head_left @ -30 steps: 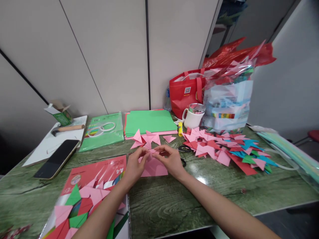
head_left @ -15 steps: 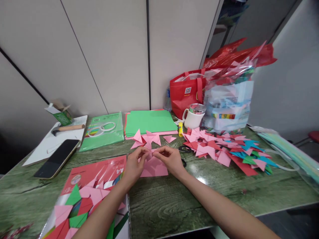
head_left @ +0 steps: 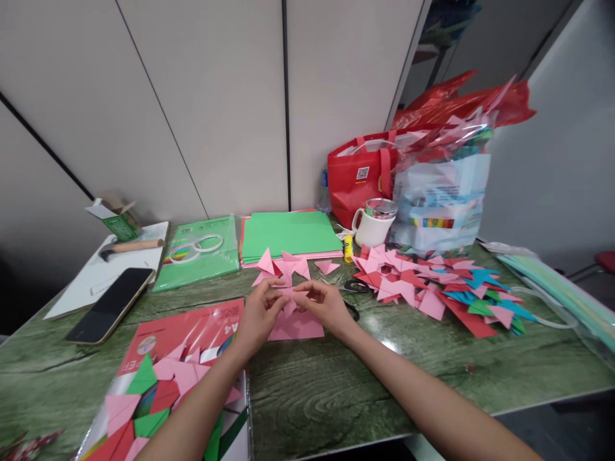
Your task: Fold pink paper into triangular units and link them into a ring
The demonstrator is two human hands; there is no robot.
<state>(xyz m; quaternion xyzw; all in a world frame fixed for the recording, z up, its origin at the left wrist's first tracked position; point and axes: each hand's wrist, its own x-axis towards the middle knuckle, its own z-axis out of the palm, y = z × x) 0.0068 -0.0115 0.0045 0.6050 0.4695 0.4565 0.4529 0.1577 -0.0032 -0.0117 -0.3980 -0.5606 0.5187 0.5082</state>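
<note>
Between my fingertips is a small folded piece of pink paper point(head_left: 289, 303), pinched from both sides. My left hand point(head_left: 263, 314) grips its left side, with thumb and forefinger closed. On the other side my right hand point(head_left: 327, 308) is closed on it in the same way. Under the hands lies a flat pink paper sheet point(head_left: 296, 328) on the table. Just beyond them are several folded pink pieces point(head_left: 291, 264), and one more pink piece point(head_left: 327, 267) lies to their right. Black-handled scissors point(head_left: 356, 286) lie partly hidden beside my right hand.
A pile of folded paper stars point(head_left: 408, 278), a glue stick point(head_left: 348, 248), a white mug point(head_left: 375, 224) and a red bag point(head_left: 360, 182) are at the right. A green paper stack point(head_left: 291, 234) lies behind. Leftward are a phone point(head_left: 111, 306), a hammer point(head_left: 134, 246) and a paper pack point(head_left: 187, 330).
The folded pink piece has been turned slightly between my fingertips, and its lower point shows more. My fingers have shifted a little; the rest stays in place.
</note>
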